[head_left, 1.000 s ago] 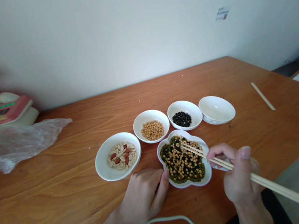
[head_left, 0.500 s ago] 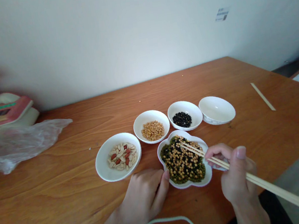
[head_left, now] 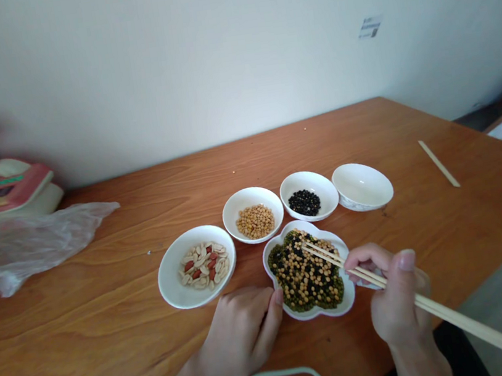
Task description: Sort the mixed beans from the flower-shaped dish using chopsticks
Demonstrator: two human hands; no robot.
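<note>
Wooden chopsticks (head_left: 386, 284) sit pinched in the right hand (head_left: 395, 298), tips over the flower-shaped dish (head_left: 309, 270); the left hand (head_left: 243, 332) (fingers loosely curled, gripping nothing) touches its rim.

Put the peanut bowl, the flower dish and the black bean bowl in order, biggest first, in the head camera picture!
1. Flower dish
2. Peanut bowl, nearly the same size
3. Black bean bowl, smallest, though farther away
</note>
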